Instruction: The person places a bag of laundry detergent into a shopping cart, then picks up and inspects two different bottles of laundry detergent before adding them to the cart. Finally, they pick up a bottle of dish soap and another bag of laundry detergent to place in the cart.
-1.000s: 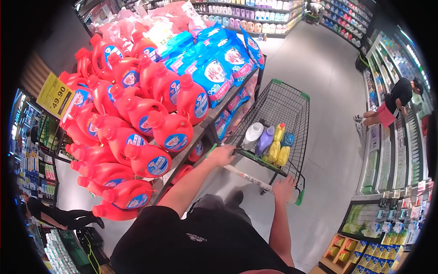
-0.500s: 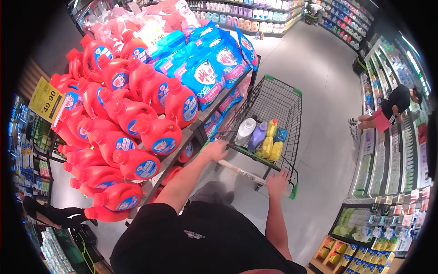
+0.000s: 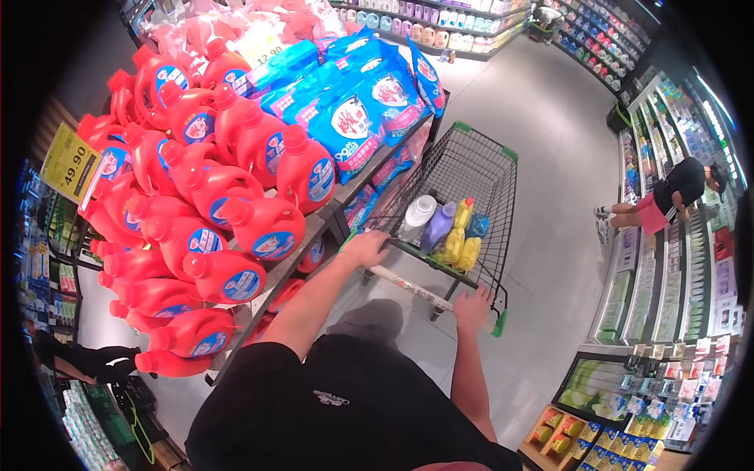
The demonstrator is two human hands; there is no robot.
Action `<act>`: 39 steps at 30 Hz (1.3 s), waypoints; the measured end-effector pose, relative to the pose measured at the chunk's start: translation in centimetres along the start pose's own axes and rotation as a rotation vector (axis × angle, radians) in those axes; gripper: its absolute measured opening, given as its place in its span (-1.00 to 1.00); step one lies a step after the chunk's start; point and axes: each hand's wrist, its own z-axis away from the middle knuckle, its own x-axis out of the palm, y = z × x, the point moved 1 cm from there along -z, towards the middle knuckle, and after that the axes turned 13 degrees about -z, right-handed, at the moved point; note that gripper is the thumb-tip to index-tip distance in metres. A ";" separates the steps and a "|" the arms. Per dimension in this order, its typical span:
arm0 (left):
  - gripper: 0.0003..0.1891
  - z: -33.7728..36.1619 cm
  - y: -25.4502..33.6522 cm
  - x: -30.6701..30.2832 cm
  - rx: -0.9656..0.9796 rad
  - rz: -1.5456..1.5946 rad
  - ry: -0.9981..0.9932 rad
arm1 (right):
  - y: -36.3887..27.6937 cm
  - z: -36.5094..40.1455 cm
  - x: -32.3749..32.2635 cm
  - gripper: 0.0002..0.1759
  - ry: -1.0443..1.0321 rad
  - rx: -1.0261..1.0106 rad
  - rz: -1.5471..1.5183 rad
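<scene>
My left hand (image 3: 367, 249) is wrapped round the left end of the white handle bar (image 3: 412, 289) of a shopping cart (image 3: 477, 161). Round the bar's right end my right hand (image 3: 473, 308) is closed. Inside the wire basket, close to the handle, lie a white bottle (image 3: 417, 217), a purple bottle (image 3: 438, 227), several yellow bottles (image 3: 455, 245) and a blue item (image 3: 477, 226) that I cannot make out.
A display of red detergent bottles (image 3: 208, 184) and blue bags (image 3: 349, 125) stands close on the left. Shelves (image 3: 644, 275) line the right side, where a person (image 3: 682, 188) bends towards them. Another person (image 3: 86, 359) is at the lower left. More shelves (image 3: 440, 20) stand ahead.
The red bottles and the price sign have shifted slightly left in view. The cart sits a little higher and further left in the picture. Both hands remain on the bar.
</scene>
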 end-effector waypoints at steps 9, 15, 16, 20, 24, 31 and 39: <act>-0.37 -0.7 0.0 -0.8 -0.019 0.017 -0.057 | 0.1 -1.2 0.6 -0.44 0.019 -0.022 -0.018; -0.38 -1.2 0.0 -0.9 -0.007 0.019 -0.048 | -0.2 -1.9 0.4 -0.46 0.028 -0.025 -0.044; -0.39 -1.4 -0.2 -0.7 -0.001 0.016 -0.041 | -0.2 -2.1 0.5 -0.44 0.031 -0.021 -0.026; -0.40 -2.7 -0.9 -0.5 0.016 0.011 -0.021 | -0.8 -2.8 0.7 -0.42 0.017 0.021 0.001; -0.40 -4.4 -1.4 -1.4 0.027 0.008 -0.028 | -1.6 -4.0 1.0 -0.43 0.006 0.035 -0.008; -0.43 -7.2 -2.2 -1.5 0.007 0.091 0.056 | -1.8 -7.5 2.2 -0.46 0.002 0.036 0.005; -0.44 -11.1 -3.3 -1.7 0.005 0.104 0.040 | -3.3 -11.2 2.8 -0.44 0.001 0.126 0.071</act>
